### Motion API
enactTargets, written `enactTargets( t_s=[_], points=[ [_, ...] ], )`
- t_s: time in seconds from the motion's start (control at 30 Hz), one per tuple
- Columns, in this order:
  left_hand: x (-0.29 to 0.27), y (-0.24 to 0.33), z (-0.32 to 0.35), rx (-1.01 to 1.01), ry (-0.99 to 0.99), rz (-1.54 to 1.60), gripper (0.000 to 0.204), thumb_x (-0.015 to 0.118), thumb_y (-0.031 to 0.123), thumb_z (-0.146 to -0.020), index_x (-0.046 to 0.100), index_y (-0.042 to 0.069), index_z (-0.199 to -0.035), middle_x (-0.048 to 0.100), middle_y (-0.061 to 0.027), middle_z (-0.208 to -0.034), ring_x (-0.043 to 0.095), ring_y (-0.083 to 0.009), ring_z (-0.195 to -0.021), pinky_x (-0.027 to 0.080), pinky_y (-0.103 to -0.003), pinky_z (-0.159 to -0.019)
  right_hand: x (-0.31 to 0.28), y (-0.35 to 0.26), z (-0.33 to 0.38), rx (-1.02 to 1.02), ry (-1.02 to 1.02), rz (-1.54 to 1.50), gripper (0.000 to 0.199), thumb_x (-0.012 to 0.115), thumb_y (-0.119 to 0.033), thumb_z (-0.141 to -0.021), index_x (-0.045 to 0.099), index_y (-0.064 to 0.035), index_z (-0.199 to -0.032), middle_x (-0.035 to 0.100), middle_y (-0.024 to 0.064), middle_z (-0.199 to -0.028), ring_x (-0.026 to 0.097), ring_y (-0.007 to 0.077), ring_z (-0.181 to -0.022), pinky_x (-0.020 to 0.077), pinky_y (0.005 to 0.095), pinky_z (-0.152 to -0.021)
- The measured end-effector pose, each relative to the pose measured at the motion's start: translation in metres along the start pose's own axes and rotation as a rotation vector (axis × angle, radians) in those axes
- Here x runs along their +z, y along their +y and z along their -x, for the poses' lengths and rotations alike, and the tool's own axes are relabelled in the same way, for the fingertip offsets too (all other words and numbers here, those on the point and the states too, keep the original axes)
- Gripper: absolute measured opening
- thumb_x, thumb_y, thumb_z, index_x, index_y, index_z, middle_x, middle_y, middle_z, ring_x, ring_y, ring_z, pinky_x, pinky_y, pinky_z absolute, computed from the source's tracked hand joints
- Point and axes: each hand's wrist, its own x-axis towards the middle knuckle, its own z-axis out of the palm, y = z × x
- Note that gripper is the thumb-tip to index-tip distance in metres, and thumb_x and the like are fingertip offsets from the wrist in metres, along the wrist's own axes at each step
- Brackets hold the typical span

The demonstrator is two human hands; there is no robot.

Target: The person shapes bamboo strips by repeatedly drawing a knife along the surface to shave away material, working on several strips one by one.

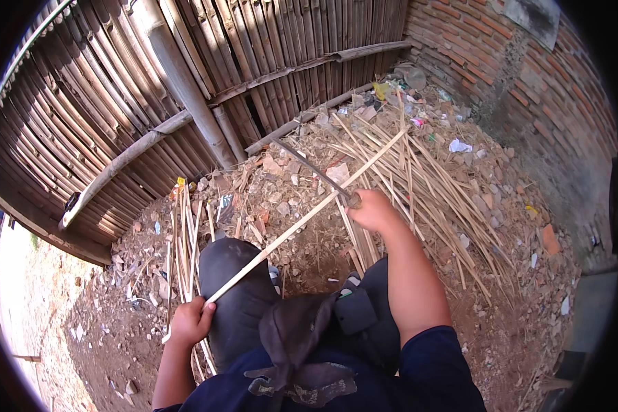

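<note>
My left hand (189, 321) is closed around the near end of a long, pale bamboo strip (275, 246), beside my left knee. The strip slants up and away to the right, passing over the knee, and its far end overlaps a pile of strips. In my right hand (373, 211) is the handle of a long, dark-bladed knife (312, 168). Its blade points to the far left and crosses the strip close to the handle; whether the two touch I cannot tell. My right fingers are partly hidden behind the hand.
A large pile of bamboo strips (436, 206) lies to the right, and a smaller bundle (183, 240) is by my left leg. Rubble and litter cover the dirt ground (309, 264). A bamboo fence (103, 130) stands behind, a brick wall (529, 75) at far right.
</note>
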Motion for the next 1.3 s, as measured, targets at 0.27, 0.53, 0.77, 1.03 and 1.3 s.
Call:
enactTargets(
  t_s=[0.27, 0.53, 0.77, 1.03, 1.3],
  points=[
    [-0.004, -0.004, -0.001, -0.029, -0.062, 0.031, 0.046, 0.061, 0.039, -0.1, 0.055, 0.002, -0.073, 0.058, -0.0226, -0.062, 0.062, -0.0459, -0.063, 0.047, -0.052, -0.057, 0.007, -0.043, 0.031, -0.247, -0.048, 0.277, 0.032, 0.074, -0.028, -0.081, 0.073, -0.0137, -0.11, 0.073, 0.0187, -0.096, 0.07, 0.0393, -0.092, 0.0561, 0.0488, -0.081],
    [-0.005, 0.0, -0.003, -0.053, -0.07, 0.022, 0.048, 0.06, 0.044, -0.1, 0.056, 0.003, -0.075, 0.06, -0.0229, -0.064, 0.063, -0.0464, -0.066, 0.048, -0.054, -0.06, 0.0, -0.01, 0.002, -0.002, 0.034, -0.003, 0.037, 0.073, -0.026, -0.084, 0.071, -0.0111, -0.118, 0.072, 0.0209, -0.106, 0.069, 0.0388, -0.1, 0.0547, 0.0466, -0.088],
    [-0.006, -0.002, -0.004, -0.054, -0.089, -0.009, 0.048, 0.059, 0.044, -0.1, 0.056, 0.003, -0.075, 0.06, -0.0229, -0.063, 0.063, -0.047, -0.065, 0.048, -0.054, -0.06, 0.018, -0.037, 0.019, -0.265, -0.207, 0.204, 0.034, 0.072, -0.028, -0.083, 0.071, -0.0101, -0.112, 0.072, 0.0191, -0.101, 0.068, 0.0399, -0.098, 0.055, 0.0501, -0.086],
    [0.0, -0.004, -0.004, -0.049, -0.063, 0.092, 0.045, 0.058, 0.037, -0.102, 0.055, 0.002, -0.074, 0.058, -0.0227, -0.061, 0.062, -0.0464, -0.063, 0.047, -0.052, -0.058, 0.012, -0.006, -0.002, -0.187, -0.15, -0.025, 0.043, 0.08, -0.032, -0.08, 0.073, -0.0081, -0.115, 0.072, 0.0206, -0.107, 0.068, 0.0384, -0.103, 0.0537, 0.0451, -0.092],
    [0.002, 0.002, 0.001, -0.015, -0.006, 0.02, 0.041, 0.058, 0.033, -0.101, 0.054, 0.003, -0.073, 0.058, -0.0231, -0.061, 0.06, -0.0468, -0.061, 0.046, -0.053, -0.056, 0.012, -0.049, 0.028, -0.31, -0.178, 0.267, 0.028, 0.072, -0.028, -0.083, 0.072, -0.0129, -0.106, 0.073, 0.0167, -0.095, 0.07, 0.0379, -0.096, 0.0559, 0.0481, -0.082]
  ],
)
